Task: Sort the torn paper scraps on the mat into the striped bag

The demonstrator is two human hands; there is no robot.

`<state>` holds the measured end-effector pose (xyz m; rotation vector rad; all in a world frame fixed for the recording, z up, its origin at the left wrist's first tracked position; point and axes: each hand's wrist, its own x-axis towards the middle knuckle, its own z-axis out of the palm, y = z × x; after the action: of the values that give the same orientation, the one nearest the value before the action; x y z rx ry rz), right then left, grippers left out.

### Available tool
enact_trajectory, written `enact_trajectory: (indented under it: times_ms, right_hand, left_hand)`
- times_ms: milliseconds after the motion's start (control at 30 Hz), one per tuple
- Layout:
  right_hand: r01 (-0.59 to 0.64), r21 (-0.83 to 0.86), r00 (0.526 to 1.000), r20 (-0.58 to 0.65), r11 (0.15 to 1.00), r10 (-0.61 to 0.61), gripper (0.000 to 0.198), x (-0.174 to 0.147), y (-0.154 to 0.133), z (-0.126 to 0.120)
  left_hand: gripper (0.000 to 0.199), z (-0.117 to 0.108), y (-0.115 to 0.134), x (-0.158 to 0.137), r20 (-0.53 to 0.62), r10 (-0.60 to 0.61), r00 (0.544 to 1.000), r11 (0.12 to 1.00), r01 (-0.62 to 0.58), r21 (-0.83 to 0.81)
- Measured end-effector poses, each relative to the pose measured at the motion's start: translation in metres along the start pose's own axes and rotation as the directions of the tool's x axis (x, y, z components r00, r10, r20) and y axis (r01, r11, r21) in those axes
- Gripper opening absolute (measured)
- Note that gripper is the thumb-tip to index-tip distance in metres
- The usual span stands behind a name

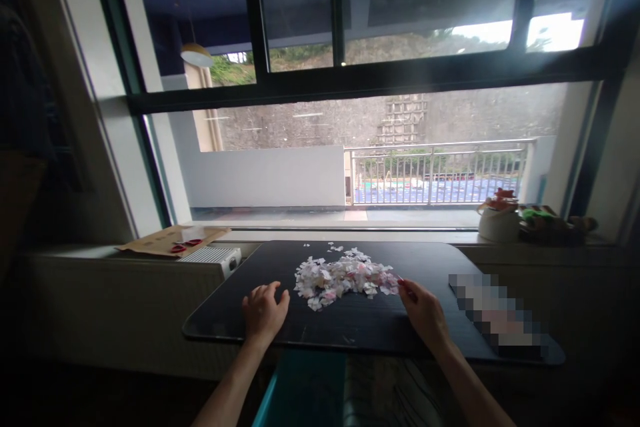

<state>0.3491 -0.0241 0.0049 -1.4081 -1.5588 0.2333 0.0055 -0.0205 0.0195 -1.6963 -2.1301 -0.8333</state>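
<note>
A loose heap of small torn paper scraps [345,275], mostly white with some pink, lies on a dark tabletop [350,330]. Left of the heap, my left hand [266,310] rests on the table, fingers loosely curved and thumb apart, with nothing in it. My right hand [423,310] is at the heap's right edge. Its thumb and fingertips are pinched together, and a thin pale bit, seemingly a paper scrap, shows at the tips. A few stray scraps [334,247] lie beyond the heap near the table's far edge.
On the right of the table lies a pixelated flat object [495,317]. A white pot [499,221] stands on the windowsill. Red-handled scissors [186,245] lie on brown paper [145,241] at left, beside a white radiator [213,257]. A large window is ahead.
</note>
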Motion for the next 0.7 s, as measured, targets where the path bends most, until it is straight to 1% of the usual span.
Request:
enact_trajectory:
  times_ms: [167,233,367,500,700]
  right_hand:
    - [0.024,-0.002,0.998,0.058,1.000,-0.024,0.035,0.0002,-0.0010,0.0006]
    - [0.030,0.000,0.997,0.074,1.000,-0.029,0.036,0.0000,-0.0020,0.0008]
    - [0.021,0.000,0.997,0.073,1.000,-0.021,0.039,-0.0009,-0.0041,0.0005]
    - [0.013,0.013,0.996,0.086,1.000,-0.014,0.035,-0.0016,-0.0053,0.0002]
    - [-0.009,0.035,0.997,0.071,0.999,0.006,0.039,-0.0010,-0.0042,-0.0005]
  left_hand:
    - [0.027,-0.0008,0.0000,0.0006,0.025,-0.003,1.000,1.000,0.003,0.000]
    - [0.027,-0.0011,0.0001,0.0007,0.027,-0.003,1.000,1.000,0.003,0.005]
    - [0.027,-0.0008,-0.0004,0.0006,0.019,0.005,1.000,1.000,-0.005,0.018]
    - [0.027,-0.0001,-0.0011,0.0007,0.010,0.011,1.000,1.000,-0.011,0.024]
    - [0.029,-0.0019,0.0000,0.0003,0.036,0.007,0.999,1.000,-0.008,0.016]
